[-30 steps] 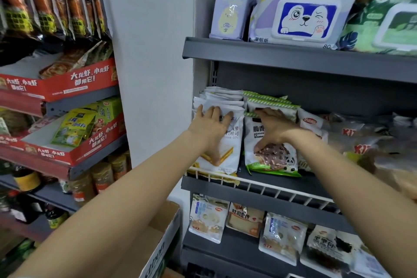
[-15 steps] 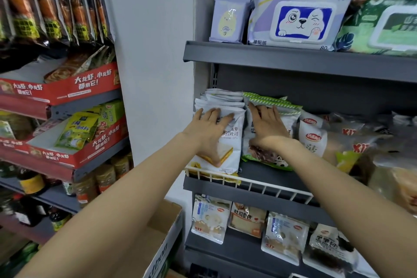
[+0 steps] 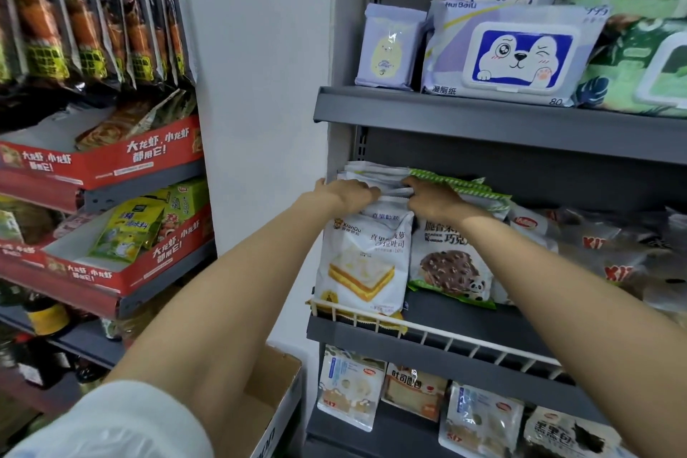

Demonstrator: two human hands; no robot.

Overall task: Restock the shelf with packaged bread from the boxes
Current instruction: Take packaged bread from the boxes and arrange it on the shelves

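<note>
- We saw the left hand point(image 3: 347, 193) reaching to the top edges of the white sandwich-bread packs point(image 3: 366, 260) at the left end of the middle shelf point(image 3: 464, 323); its fingers were curled over the upper seams of the row, its grip closed on those pack tops
- The right hand point(image 3: 433, 197) sat just beside it, at the seam where the white row met the green-edged chocolate bread packs point(image 3: 451, 268); its fingers were bent and dug in between pack tops, though we could not tell exactly which pack it held
- Both rows of bread stood leaning back on the middle shelf, behind a white wire rail point(image 3: 427, 331) along its front; the front white pack touched the rail, while the chocolate pack stood a little behind it
- To the right on the same shelf lay more clear-wrapped bread with red lettering point(image 3: 609, 253), blurred
- On the shelf below lay further bread packs point(image 3: 351, 390); on the shelf above stood wet-wipe packs with a cartoon face point(image 3: 516, 52)
- An open cardboard box point(image 3: 279, 402) stood low, beneath the left forearm and beside the shelf unit
- At far left, red display trays point(image 3: 111, 156) held snack packets
</note>
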